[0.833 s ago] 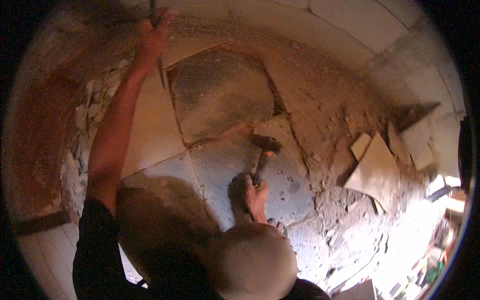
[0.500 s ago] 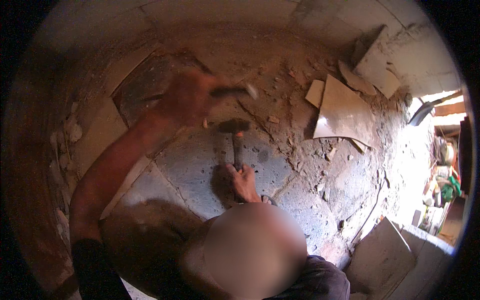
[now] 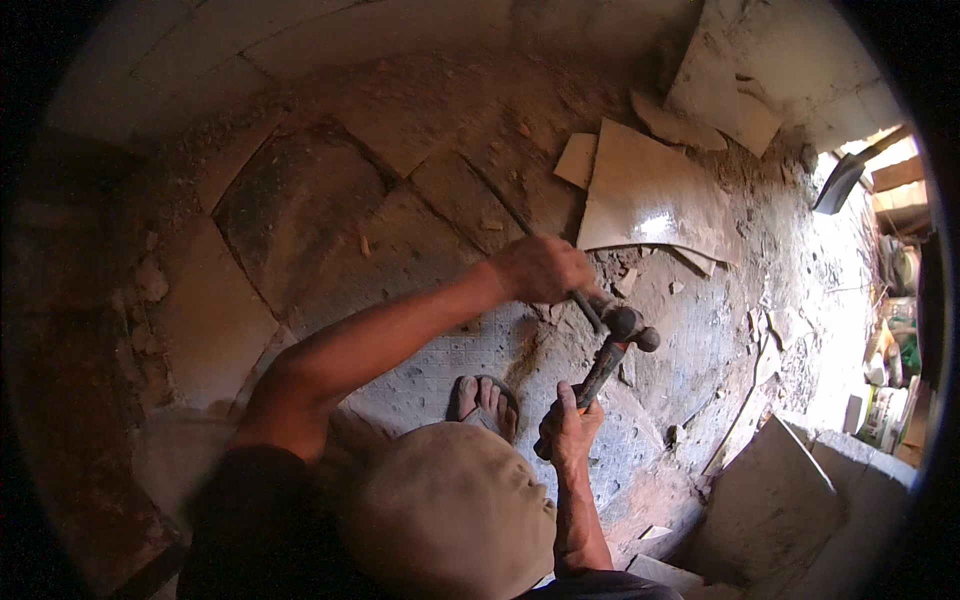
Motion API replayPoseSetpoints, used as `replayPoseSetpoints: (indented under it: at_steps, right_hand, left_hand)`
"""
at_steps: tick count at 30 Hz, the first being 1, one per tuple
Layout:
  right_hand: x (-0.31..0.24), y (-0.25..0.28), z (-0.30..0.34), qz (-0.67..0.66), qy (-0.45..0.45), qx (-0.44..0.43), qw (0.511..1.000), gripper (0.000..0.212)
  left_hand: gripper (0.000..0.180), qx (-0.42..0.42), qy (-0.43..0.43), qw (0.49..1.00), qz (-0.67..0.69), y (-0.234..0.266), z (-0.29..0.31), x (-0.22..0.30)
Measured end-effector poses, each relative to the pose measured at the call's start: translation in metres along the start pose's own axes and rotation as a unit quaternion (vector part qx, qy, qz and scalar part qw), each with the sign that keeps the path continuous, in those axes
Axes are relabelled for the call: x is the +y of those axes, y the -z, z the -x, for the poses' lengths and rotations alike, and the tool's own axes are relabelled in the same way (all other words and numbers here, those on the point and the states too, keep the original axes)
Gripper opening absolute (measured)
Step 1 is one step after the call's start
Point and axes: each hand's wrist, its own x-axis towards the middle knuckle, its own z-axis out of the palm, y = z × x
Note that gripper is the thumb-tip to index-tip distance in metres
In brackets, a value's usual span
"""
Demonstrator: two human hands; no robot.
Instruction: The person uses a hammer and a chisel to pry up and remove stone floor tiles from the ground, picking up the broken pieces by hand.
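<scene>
My left hand [image 3: 540,270] reaches across from the lower left, its fingers wrapped round a long dark metal chisel [image 3: 496,192]. The chisel slants from the floor at the upper left down past my fist. Below and to the right, my right hand [image 3: 572,425] grips a hammer [image 3: 602,372] by its dark and orange handle. The hammer's rounded metal head [image 3: 635,330] points up and away, close beside the near end of the chisel; I cannot tell whether they touch. A bare foot [image 3: 487,402] rests on the grey floor left of my right hand.
Broken beige tiles [image 3: 655,195] lie loose beyond my hands, with rubble around them. Another tile [image 3: 770,505] leans at the lower right. A shovel [image 3: 843,183] is at the far right. A beige cap [image 3: 450,515] fills the lower middle.
My left hand has swung right and nearer with the chisel. My right hand has moved right, and the hammer has risen toward the chisel's end, now tilted. The view has shifted somewhat.
</scene>
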Motion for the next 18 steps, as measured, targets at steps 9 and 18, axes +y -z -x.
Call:
replayPoseSetpoints:
  at_steps: [9, 18]
  right_hand:
    - [-0.008, -0.005, 0.018, -0.123, 0.088, 0.077, 0.986, 0.027]
    - [0.037, -0.005, -0.013, -0.076, 0.101, 0.074, 0.989, 0.022]
  left_hand:
    - [0.025, 0.007, 0.048, 0.997, -0.058, -0.023, 0.019, -0.026]
    - [0.002, 0.006, 0.1, 0.994, -0.044, -0.048, -0.005, -0.033]
